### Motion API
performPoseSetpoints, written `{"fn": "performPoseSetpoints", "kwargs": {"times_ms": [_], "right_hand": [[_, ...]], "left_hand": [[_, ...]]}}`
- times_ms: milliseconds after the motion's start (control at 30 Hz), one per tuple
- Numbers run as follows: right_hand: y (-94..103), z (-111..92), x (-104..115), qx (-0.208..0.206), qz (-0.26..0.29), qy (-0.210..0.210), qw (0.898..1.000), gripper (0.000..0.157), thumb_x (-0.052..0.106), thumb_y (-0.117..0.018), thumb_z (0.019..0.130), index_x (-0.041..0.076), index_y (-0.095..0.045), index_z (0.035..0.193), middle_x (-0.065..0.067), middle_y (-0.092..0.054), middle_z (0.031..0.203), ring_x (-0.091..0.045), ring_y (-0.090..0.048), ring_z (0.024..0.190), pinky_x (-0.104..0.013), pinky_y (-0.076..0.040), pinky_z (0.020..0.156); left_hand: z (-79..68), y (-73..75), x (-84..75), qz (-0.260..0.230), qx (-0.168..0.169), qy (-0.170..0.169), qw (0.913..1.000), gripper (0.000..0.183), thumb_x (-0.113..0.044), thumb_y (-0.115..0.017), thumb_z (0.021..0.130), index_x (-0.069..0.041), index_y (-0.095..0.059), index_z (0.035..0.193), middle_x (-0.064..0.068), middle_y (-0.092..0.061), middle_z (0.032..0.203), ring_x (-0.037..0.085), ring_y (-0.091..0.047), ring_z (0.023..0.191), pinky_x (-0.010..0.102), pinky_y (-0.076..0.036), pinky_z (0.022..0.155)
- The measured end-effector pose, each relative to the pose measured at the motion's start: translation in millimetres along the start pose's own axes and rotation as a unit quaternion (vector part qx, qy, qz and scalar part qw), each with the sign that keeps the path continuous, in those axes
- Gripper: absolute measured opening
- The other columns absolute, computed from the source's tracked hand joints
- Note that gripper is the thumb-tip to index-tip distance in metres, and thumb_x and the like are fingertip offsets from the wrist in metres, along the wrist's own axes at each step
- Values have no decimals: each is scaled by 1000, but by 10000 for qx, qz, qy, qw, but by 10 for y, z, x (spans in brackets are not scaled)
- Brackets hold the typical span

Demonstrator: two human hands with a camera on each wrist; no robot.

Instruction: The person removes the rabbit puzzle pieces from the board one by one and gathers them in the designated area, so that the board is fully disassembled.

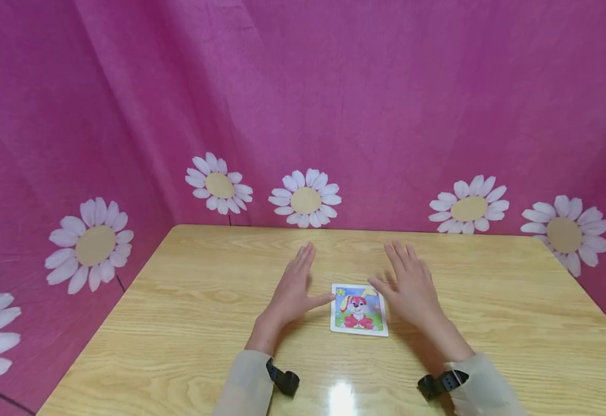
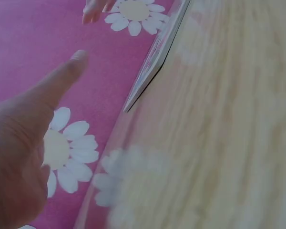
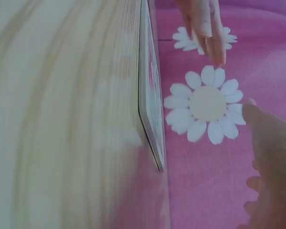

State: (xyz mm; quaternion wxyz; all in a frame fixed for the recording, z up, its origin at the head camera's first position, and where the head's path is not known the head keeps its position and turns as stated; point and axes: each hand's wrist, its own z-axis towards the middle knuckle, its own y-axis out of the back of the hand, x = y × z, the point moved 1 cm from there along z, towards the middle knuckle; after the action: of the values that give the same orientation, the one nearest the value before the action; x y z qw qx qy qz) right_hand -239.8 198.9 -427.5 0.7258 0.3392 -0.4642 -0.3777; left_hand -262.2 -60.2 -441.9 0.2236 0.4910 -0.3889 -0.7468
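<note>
Near sleeves (image 1: 244,381) lead to left hand (image 1: 290,292) and right hand (image 1: 413,290), both outstretched, empty, the rabbit card (image 1: 357,319) lying between them.

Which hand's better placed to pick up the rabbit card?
Right hand, marginally, I'd say: in head view its thumb overlaps a corner of the rabbit card; the left hand has its thumb just at the edge. Neither grips it.

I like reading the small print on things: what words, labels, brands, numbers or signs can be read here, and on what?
None can be read in any view.
Rabbit picture board: a drawing, no legible text.
Black wrist straps: any markings are too small to read.
Daisy-patterned curtain and wood-grain table: no writing visible.
</note>
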Motion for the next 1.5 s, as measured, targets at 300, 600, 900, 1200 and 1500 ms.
{"fn": "performPoseSetpoints", "kwargs": {"times_ms": [300, 600, 900, 1200, 1500], "right_hand": [[-178, 71, 150, 8, 180, 685, 9975, 85, 38, -76, 83, 6, -36, 150, -21, -34, 157, -43, -29, 145, -64, -28, 116], [-330, 95, 244, 421, 916, 880, 9910, 69, 25, -78, 83, 1, -48, 141, -21, -50, 142, -40, -53, 129, -54, -46, 106], [-446, 143, 236, 739, 1240, 829, 9861, 38, 14, -79, 81, -3, -65, 112, -9, -63, 90, -13, -54, 76, -21, -47, 65], [-515, 204, 209, 1307, 1499, 664, 9778, 24, 12, -76, 84, -1, -65, 101, -6, -56, 83, -11, -46, 74, -18, -39, 62], [-501, 256, 240, 1783, 1559, 612, 9696, 23, 11, -71, 88, -3, -61, 104, -8, -51, 85, -13, -44, 76, -19, -36, 62]], "left_hand": [[-35, -135, 59, -574, 720, -24, 9957, 98, -49, -75, 82, -20, -20, 158, -4, -17, 166, 16, -13, 155, 45, -20, 125], [-61, -218, 36, -457, 1143, -72, 9924, 85, -50, -71, 85, -19, -33, 154, -1, -30, 162, 20, -26, 151, 46, -27, 123], [-61, -233, 31, -293, 1359, -122, 9902, 76, -48, -69, 87, -18, -40, 150, 0, -37, 159, 21, -29, 150, 46, -24, 124], [-37, -241, 40, -199, 1455, -186, 9890, 73, -48, -69, 88, -17, -43, 149, -2, -38, 158, 16, -27, 151, 41, -18, 126], [-27, -242, 64, -50, 1468, -294, 9887, 73, -47, -68, 88, -16, -42, 149, -1, -38, 158, 17, -27, 151, 39, -18, 126]]}}
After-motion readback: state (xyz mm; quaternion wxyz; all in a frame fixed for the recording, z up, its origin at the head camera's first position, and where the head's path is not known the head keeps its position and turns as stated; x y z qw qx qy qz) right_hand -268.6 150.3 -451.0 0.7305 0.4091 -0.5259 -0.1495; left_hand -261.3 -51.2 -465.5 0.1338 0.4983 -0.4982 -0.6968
